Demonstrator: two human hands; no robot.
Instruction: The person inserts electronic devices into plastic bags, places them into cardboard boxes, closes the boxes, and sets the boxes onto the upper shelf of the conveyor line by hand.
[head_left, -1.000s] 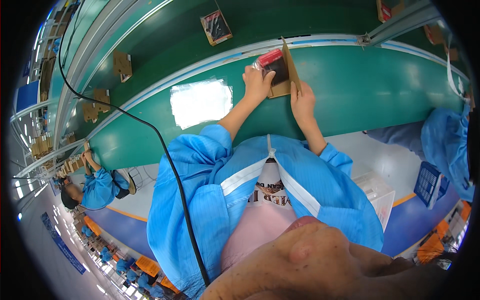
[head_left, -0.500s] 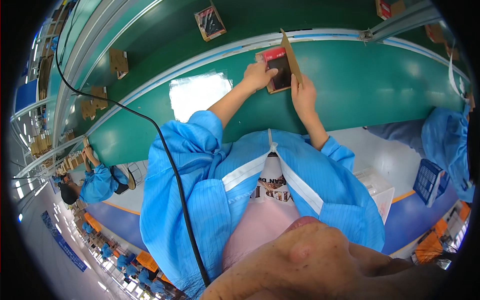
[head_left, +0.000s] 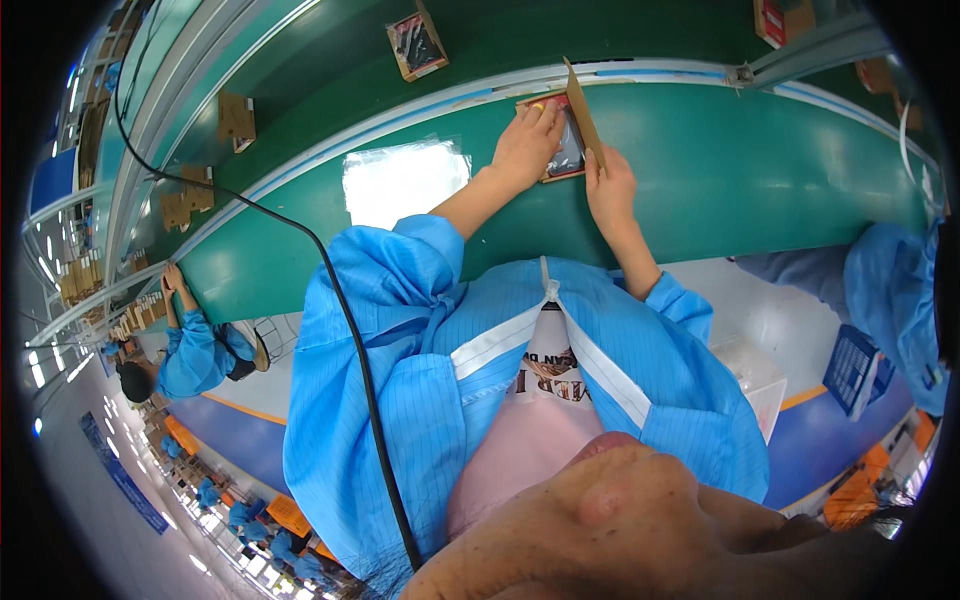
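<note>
A small cardboard box (head_left: 584, 115) lies on the green worktable (head_left: 740, 170), its brown lid standing up along the right side. Inside, a dark flat item (head_left: 572, 152) shows under what looks like shiny clear film, with a bit of red near the far edge. My left hand (head_left: 528, 145) rests over the left part of the box, fingers stretched across the contents and covering much of them. Something yellow sits on one fingertip. My right hand (head_left: 612, 185) grips the lower part of the lid, thumb on its inner side.
Left of the box lies a stack of clear plastic sheets (head_left: 400, 185). Beyond a metal rail, on a darker green surface, stand another open box (head_left: 418, 45) and several cardboard boxes. A black cable (head_left: 340, 270) hangs across the left. Co-workers in blue sit on both sides.
My left hand has moved farther into the box, its fingers now stretched over the red part. The dark item looks shinier and greyer. My right hand stays at the lid.
</note>
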